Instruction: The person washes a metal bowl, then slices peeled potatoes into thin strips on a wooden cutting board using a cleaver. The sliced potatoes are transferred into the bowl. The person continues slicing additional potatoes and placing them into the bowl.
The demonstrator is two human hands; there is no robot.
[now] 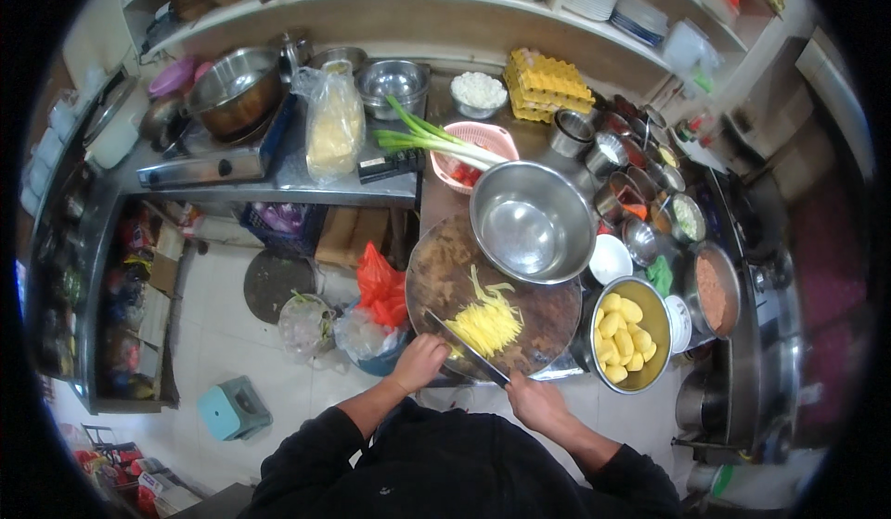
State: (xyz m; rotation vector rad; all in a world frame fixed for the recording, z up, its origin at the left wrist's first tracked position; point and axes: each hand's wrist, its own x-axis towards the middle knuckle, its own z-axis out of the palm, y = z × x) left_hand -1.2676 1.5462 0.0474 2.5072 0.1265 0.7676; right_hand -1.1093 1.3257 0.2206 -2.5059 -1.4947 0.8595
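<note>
My right hand (534,402) grips the dark handle of a kitchen knife (468,349), whose blade slants up to the left across a round wooden chopping board (546,324). Beyond the blade lies a heap of thin yellow strips (491,324), probably potato, with some loose strips trailing above it. My left hand (422,362) rests with bent fingers at the board's near left edge, close to the blade. A little yellow shows beside its fingertips; whether they pinch a piece is hidden. A large steel bowl (530,223) overlaps the board's far side.
Right of the board, a steel bowl (661,369) holds peeled potatoes (623,338). Spring onions (445,142) lie across a pink basket (511,145). Yellow egg trays (546,84) stand behind. A red plastic bag (381,289) sits left of the board; a turquoise stool (233,408) is on the floor.
</note>
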